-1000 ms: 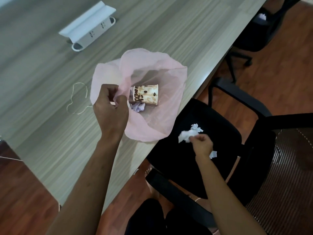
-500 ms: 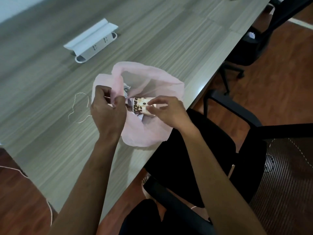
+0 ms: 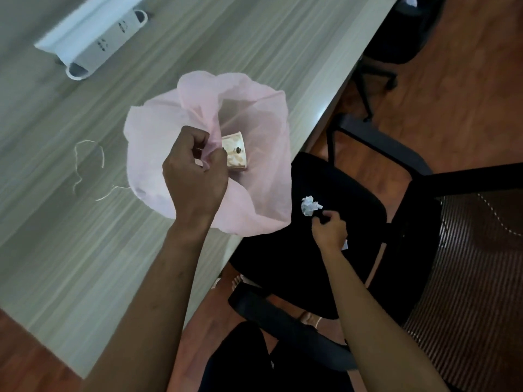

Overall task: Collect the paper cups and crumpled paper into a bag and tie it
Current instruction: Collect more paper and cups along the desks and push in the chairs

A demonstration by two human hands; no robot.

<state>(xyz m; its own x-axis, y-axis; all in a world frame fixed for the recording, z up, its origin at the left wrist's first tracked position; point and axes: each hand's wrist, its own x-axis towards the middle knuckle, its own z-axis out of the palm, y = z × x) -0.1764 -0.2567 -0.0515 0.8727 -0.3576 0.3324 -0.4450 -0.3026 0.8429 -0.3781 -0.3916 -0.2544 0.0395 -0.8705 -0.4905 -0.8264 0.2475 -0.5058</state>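
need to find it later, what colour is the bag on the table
Pale translucent pink; the bag shows in the head view.

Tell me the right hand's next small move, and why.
Probably pinch the crumpled paper lying on the chair seat: the right hand is just beside it, while the left hand holds the pink bag open on the table.

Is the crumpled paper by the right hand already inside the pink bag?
No, the crumpled paper is outside the pink bag, over the black chair seat at the fingertips of the right hand.
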